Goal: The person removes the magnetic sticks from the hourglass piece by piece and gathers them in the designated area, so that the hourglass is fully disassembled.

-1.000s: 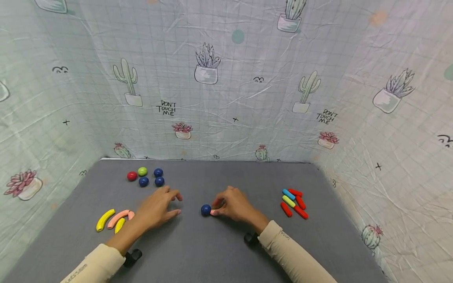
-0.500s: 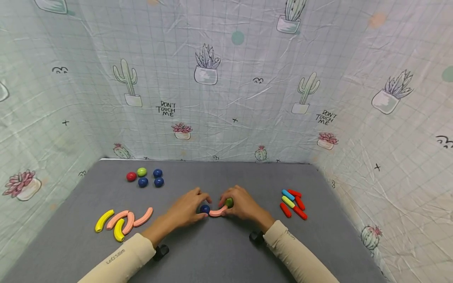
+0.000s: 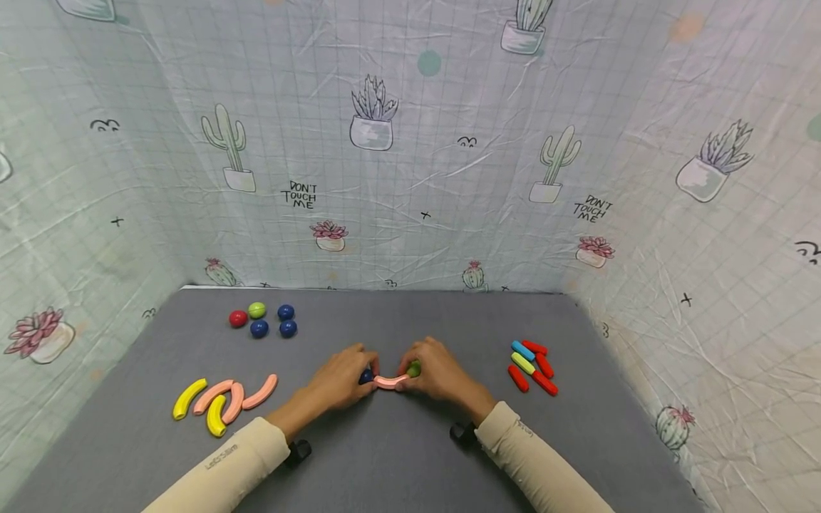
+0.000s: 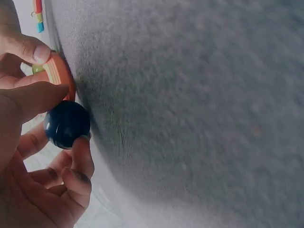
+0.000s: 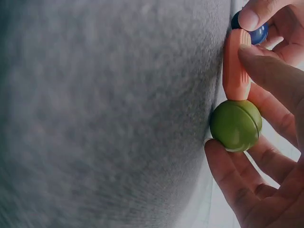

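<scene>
Near the middle of the grey table, a pink curved stick (image 3: 390, 382) lies between a dark blue ball (image 4: 67, 124) and a green ball (image 5: 235, 126), meeting one at each end. My left hand (image 3: 343, 377) holds the blue ball between thumb and fingers, its thumb tip reaching the stick's end. Across from it, my right hand (image 3: 436, 370) pinches the pink stick, thumb on its side. That hand's other fingers curl around the green ball, which the head view partly hides.
At the back left sit a red ball (image 3: 238, 318), a lime ball (image 3: 257, 310) and several blue balls (image 3: 288, 328). Yellow curved sticks (image 3: 189, 399) and pink ones (image 3: 259, 392) lie front left. Short red rods (image 3: 518, 378), a blue rod (image 3: 523, 350) and a lime rod (image 3: 522, 363) lie right.
My left hand has moved right from beside the loose pink sticks and taken hold of the blue ball. The ball and joined stick have shifted slightly left. My right hand keeps its hold.
</scene>
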A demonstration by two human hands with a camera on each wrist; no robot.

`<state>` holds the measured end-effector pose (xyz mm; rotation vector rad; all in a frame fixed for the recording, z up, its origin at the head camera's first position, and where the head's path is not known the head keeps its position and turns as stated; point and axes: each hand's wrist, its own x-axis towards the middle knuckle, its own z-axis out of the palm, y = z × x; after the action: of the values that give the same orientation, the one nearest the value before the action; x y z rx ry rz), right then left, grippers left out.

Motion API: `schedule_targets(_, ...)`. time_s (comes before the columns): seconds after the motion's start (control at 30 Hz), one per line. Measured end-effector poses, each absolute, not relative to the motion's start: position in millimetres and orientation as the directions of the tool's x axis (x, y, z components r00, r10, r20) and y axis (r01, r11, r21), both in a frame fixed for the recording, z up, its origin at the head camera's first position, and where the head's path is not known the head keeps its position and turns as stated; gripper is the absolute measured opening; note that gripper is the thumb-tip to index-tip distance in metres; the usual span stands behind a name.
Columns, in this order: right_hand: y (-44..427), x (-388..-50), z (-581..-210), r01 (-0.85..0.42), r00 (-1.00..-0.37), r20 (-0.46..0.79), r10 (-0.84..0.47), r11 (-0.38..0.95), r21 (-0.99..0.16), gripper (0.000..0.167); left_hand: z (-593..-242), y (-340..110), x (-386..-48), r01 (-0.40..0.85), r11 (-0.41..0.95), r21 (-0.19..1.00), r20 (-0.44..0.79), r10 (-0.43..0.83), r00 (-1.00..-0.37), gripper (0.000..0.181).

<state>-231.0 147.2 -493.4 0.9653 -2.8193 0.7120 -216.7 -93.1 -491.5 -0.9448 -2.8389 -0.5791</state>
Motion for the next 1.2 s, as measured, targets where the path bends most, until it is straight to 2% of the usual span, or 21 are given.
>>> schedule_targets(0.17, 147, -227, -492, -0.583, -0.807, 0.200, -0.555, 0.696, -0.420, 0.016, -486, -107, -218, 0.557, 0.751, 0.354, 0.172, 0.533, -0.828, 0.016)
schedule_targets(0.33, 148, -224, -490, -0.610, -0.785, 0.222, -0.579, 0.658, -0.441, 0.018, -475, -133, -226, 0.517, 0.778, 0.357, 0.189, 0.482, -0.856, 0.017)
schedule_targets(0.53, 153, -221, -489, -0.598, -0.785, 0.201, -0.585, 0.635, -0.488, 0.025, -460, -169, -248, 0.446, 0.822, 0.354, 0.221, 0.390, -0.894, 0.017)
schedule_targets(0.77, 158, -219, -491, -0.541, -0.807, 0.146, -0.572, 0.617, -0.571, 0.031, -447, -206, -280, 0.380, 0.841, 0.385, 0.202, 0.324, -0.924, 0.019)
schedule_targets(1.0, 159, -219, -491, -0.537, -0.805, 0.142, -0.576, 0.607, -0.586, 0.032, -453, -210, -306, 0.373, 0.848, 0.376, 0.164, 0.335, -0.928, 0.021)
schedule_targets(1.2, 160, -219, -492, -0.526, -0.807, 0.132, -0.575, 0.600, -0.602, 0.033, -461, -198, -319, 0.327, 0.893, 0.310, 0.108, 0.309, -0.945, 0.024)
